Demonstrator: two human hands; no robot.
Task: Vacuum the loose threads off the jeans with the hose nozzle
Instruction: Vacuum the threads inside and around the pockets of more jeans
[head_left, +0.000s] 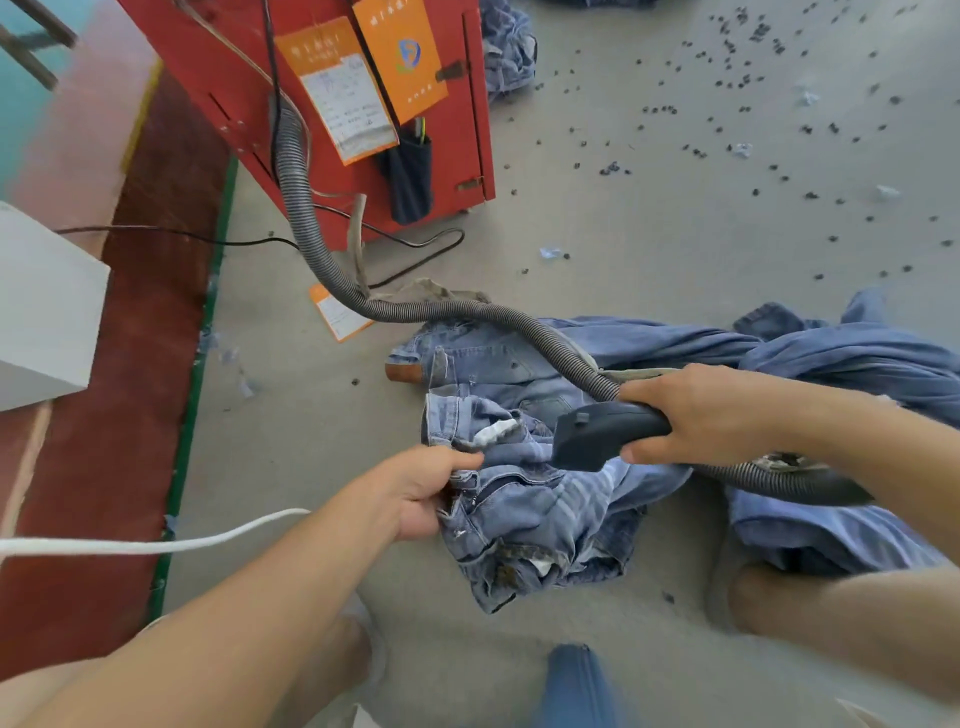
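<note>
Mid-vacuuming: right hand (696, 415) grips the hose nozzle (592, 439), mouth just beside the left hand (426, 493) pinching the jeans (524, 514). Next, probably a sweep across the bunched denim.

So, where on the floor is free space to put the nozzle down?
Bare floor lies left of the jeans, between them and the green stripe, and also behind the jeans toward the red cabinet. The far right is littered with dark scraps. Around the nozzle itself, denim and hose crowd everything.
</note>
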